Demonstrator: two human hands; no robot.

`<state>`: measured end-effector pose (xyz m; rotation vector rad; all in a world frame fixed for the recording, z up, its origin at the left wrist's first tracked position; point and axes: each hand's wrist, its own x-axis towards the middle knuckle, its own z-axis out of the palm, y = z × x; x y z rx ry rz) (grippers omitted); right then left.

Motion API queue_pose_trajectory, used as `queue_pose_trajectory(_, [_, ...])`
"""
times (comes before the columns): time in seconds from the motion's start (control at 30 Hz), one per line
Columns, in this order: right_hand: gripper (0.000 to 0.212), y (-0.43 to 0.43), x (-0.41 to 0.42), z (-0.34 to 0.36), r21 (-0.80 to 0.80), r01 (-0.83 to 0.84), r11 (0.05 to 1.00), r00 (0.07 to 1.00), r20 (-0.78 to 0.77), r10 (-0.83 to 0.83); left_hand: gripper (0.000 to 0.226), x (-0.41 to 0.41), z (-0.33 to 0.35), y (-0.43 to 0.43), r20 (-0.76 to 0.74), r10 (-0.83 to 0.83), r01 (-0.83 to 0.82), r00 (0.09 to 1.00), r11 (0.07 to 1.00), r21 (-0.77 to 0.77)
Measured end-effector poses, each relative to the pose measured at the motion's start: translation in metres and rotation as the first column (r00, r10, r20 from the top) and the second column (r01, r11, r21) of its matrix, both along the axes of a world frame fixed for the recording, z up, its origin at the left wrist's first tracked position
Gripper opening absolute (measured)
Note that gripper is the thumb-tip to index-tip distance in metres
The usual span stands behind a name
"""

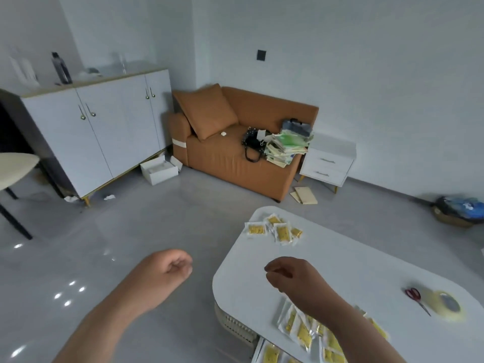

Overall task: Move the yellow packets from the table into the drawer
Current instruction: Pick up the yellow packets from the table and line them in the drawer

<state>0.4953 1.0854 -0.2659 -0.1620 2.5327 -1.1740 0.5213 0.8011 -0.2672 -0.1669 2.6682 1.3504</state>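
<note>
Several yellow packets (pixel 275 229) lie in a small cluster at the far left end of the white table (pixel 353 263). A second pile of yellow packets (pixel 301 326) lies at the table's near edge, partly hidden under my right forearm. Below that edge a drawer (pixel 269 353) stands pulled out with yellow packets inside. My right hand (pixel 288 276) hovers over the table between the two piles, fingers loosely curled, holding nothing. My left hand (pixel 170 268) hangs over the floor left of the table, fingers loosely curled and empty.
Red-handled scissors (pixel 416 297) and a roll of tape (pixel 445 305) lie on the table's right side. Beyond stand an orange sofa (pixel 235 148), a white cabinet (pixel 104 127), a small white nightstand (pixel 327 163) and a chair (pixel 13 174) at left. Open grey floor lies left of the table.
</note>
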Motion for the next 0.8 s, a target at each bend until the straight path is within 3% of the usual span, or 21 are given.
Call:
queue_pose_trajectory(0.37, [0.009,-0.138,-0.114,-0.003,-0.051,-0.124,0.991,0.992,-0.027,0.123,0.013,-0.064,0.011,-0.115,-0.043,0.127,-0.124,0.991,0.991,0.056])
queue_pose_trajectory(0.57, [0.01,-0.205,-0.222,-0.025,-0.088,-0.107,0.99,0.994,-0.014,0.106,0.011,-0.172,0.003,-0.183,-0.012,0.135,-0.134,0.991,0.989,0.066])
queue_pose_trajectory(0.8, [0.008,-0.244,-0.346,-0.022,-0.027,-0.068,0.997,0.998,-0.009,0.068,0.013,-0.312,0.012,-0.229,0.039,0.068,-0.069,0.997,0.997,0.037])
